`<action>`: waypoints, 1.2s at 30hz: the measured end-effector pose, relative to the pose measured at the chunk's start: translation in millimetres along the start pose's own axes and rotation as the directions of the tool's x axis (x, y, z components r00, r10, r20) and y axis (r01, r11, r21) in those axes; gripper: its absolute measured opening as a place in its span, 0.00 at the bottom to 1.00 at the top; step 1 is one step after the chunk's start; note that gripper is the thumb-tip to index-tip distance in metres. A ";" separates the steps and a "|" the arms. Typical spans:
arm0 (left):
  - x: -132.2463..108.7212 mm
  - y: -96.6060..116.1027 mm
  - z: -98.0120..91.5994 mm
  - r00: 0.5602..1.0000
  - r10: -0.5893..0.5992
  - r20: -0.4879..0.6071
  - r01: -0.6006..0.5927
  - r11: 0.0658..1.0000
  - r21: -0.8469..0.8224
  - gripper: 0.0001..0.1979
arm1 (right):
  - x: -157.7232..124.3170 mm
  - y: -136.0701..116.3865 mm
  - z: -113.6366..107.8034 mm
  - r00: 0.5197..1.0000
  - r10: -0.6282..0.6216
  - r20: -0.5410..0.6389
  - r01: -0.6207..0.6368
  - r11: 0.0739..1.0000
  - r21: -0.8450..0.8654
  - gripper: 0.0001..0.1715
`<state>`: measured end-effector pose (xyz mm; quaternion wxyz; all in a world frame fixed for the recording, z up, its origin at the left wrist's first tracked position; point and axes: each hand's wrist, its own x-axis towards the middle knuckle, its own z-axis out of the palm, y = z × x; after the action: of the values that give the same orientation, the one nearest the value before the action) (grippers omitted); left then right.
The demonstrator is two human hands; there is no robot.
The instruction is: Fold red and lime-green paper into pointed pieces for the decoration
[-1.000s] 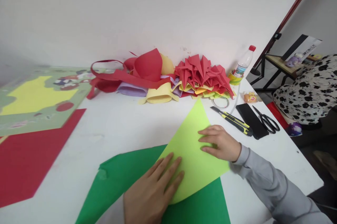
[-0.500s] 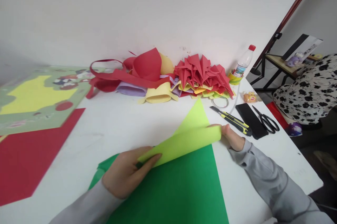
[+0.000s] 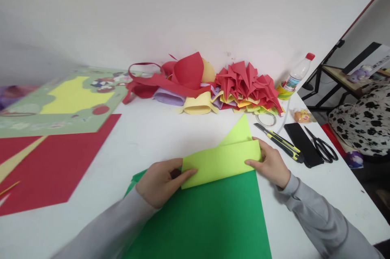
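Note:
A lime-green sheet of paper (image 3: 222, 162) is folded into a broad strip, with a pointed corner sticking up behind its right half. My left hand (image 3: 163, 182) grips the strip's left end, thumb on the front and fingers behind. At the right end my right hand (image 3: 271, 161) pinches it the same way, thumb on the front face. Beneath lies a dark green sheet (image 3: 210, 218) on the white table, its left corner bent up and partly hidden by my left hand.
Right of my hands lie a utility knife (image 3: 280, 143), a black phone-like slab (image 3: 304, 145), scissors (image 3: 321, 144) and a tape roll (image 3: 266, 119). A bottle (image 3: 295, 76) and folded red paper shapes (image 3: 243, 80) stand by the wall. Red paper (image 3: 63, 169) covers the left.
The rolled-over lime-green paper now lies flatter as a strip facing me. My right hand has brought its thumb onto the front. The camera view has turned slightly left.

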<state>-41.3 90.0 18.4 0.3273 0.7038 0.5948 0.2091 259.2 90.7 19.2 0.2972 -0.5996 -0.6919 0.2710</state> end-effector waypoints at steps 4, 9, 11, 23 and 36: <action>-0.4 2.9 -1.5 1.000 0.008 0.007 -0.008 0.996 0.089 0.19 | -1.5 -4.6 2.2 0.994 -0.087 -0.063 0.074 0.979 -0.189 0.39; -8.6 6.1 1.2 0.999 -0.027 -0.022 0.029 0.994 0.105 0.21 | -4.4 -2.0 7.1 0.990 -0.108 -0.087 0.069 0.929 -0.363 0.40; -11.8 4.1 3.4 0.999 -0.040 -0.026 0.041 0.999 0.023 0.28 | -5.1 -1.6 7.8 0.989 -0.122 -0.088 0.078 0.918 -0.389 0.39; -21.5 2.9 21.7 0.785 0.538 -0.307 -0.338 0.787 0.516 0.15 | -6.4 -1.6 9.7 0.992 -0.100 -0.081 0.063 0.926 -0.372 0.38; -48.6 13.3 72.8 0.748 0.663 0.015 -0.514 0.565 0.646 0.33 | -7.2 -2.7 8.5 0.990 -0.113 -0.086 0.075 0.931 -0.357 0.34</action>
<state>7.8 26.2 -18.3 -0.0798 0.8987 0.3912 0.1817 251.9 83.0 14.7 0.2334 -0.6226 -0.7407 0.0962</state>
